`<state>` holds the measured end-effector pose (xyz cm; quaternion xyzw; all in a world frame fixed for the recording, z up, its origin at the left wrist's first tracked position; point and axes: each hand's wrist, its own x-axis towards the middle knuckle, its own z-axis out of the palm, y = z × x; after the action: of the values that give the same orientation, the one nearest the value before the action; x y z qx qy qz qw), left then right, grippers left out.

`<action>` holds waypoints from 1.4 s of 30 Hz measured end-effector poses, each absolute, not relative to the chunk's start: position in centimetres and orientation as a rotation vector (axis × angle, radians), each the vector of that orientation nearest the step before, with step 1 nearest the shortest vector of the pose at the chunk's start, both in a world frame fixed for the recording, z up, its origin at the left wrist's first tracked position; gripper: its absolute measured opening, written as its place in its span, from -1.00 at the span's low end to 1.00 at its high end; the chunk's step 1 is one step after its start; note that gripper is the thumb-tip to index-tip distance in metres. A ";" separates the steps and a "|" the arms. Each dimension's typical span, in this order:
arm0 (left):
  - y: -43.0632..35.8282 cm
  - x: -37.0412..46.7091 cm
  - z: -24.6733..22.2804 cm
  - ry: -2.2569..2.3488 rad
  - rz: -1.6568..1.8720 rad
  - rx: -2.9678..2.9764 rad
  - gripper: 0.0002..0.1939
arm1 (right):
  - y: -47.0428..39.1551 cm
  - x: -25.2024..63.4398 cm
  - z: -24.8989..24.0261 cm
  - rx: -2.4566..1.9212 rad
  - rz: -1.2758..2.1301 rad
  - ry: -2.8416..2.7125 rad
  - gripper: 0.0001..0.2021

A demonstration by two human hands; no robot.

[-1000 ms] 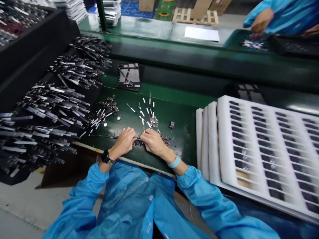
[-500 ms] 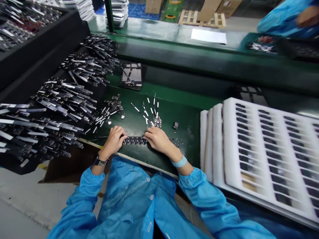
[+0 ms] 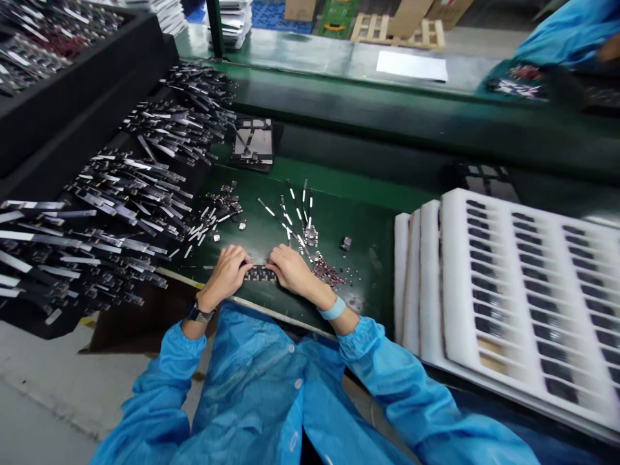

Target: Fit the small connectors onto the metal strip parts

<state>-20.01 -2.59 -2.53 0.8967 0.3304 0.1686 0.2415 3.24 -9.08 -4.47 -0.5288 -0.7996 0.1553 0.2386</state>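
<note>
A dark strip of small components [image 3: 260, 273] lies near the front edge of the green table [image 3: 368, 213]. My left hand [image 3: 227, 274] pinches its left end. From the other side, my right hand [image 3: 293, 268] holds the strip with thumb and fingers. Small reddish and dark bits [image 3: 329, 271] are scattered beside my right wrist. Behind my hands lie thin black-and-white flex strips [image 3: 295, 213] and a pile of small parts [image 3: 220, 206]. One small metallic block [image 3: 345, 243] sits further right.
Heaps of flex strips [image 3: 126, 187] fill the left side beside a black tray [image 3: 92, 97]. White foam trays [image 3: 455, 284] with dark parts stand at right. A flat device stack [image 3: 252, 143] sits behind. Another person's blue sleeve [image 3: 562, 35] shows at top right.
My right hand has moved left along the strip, closer to my left hand. More of the reddish bits beside my right wrist are now uncovered. The other person's arm has shifted right.
</note>
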 end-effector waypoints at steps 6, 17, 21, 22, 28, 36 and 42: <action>-2.5 -19.5 -2.3 0.853 0.430 2.499 -0.84 | -9.4 3.1 -4.8 -1.459 0.348 -2.218 -0.78; -2.8 -19.3 -2.7 0.868 0.432 2.578 -0.81 | -9.7 2.6 -5.1 -1.475 0.266 -2.242 -0.73; -2.5 -19.5 -1.7 0.846 0.407 2.557 -0.79 | -9.6 3.0 -4.6 -1.496 0.309 -2.199 -0.74; -2.5 -19.5 -1.2 0.835 0.397 2.542 -0.80 | -9.6 3.2 -4.3 -1.492 0.345 -2.168 -0.75; -2.2 -17.3 2.6 0.675 0.299 2.570 -0.80 | -9.6 3.8 -1.8 -1.358 0.527 -1.950 -0.74; -1.8 -15.6 3.4 0.782 0.348 2.235 -0.83 | -12.0 7.8 -0.4 -1.375 0.760 -1.515 -0.75; -2.0 -14.3 3.8 0.728 0.408 2.088 -0.80 | -12.7 7.5 -0.7 -1.413 0.940 -1.401 -0.65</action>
<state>-14.29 -2.01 3.80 0.8374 0.2922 0.1635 0.4320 7.54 -12.66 -0.73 -0.5724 -0.5673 0.3807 0.4535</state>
